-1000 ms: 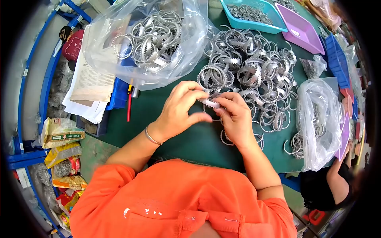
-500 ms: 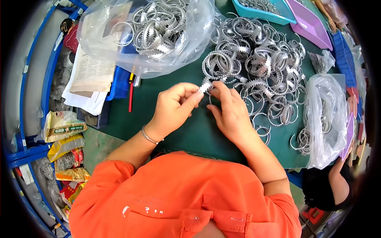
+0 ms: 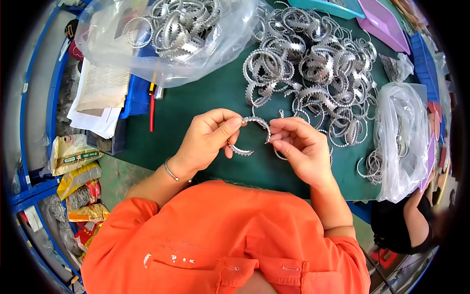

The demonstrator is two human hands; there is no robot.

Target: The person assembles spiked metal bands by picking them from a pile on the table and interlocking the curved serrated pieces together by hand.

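Note:
My left hand point(image 3: 211, 134) pinches a silver metal cuff bracelet point(image 3: 258, 121) with toothed edges between thumb and fingers. The bracelet is a curved open band with its gap towards my right, and the fingers cover part of its left side. At its upper right end, my right hand point(image 3: 302, 144) closes thumb and fingertips on the band. A large loose pile of similar cuff bracelets point(image 3: 320, 71) lies on the green table point(image 3: 196, 105), just beyond my hands. Several of them sit very close to my right fingers.
A clear plastic bag point(image 3: 105, 51) of bracelets stands at the back left, beside papers point(image 3: 103, 88) and a red pen point(image 3: 152, 113). Another bag point(image 3: 404, 132) lies right. Turquoise point(image 3: 330, 7) and purple trays point(image 3: 384, 29) stand at the back. Another person's arm point(image 3: 416, 220) shows at right.
Both hands have come lower and nearer to my body with the bracelet. The band has turned so its open curve shows, and my right hand has moved further right.

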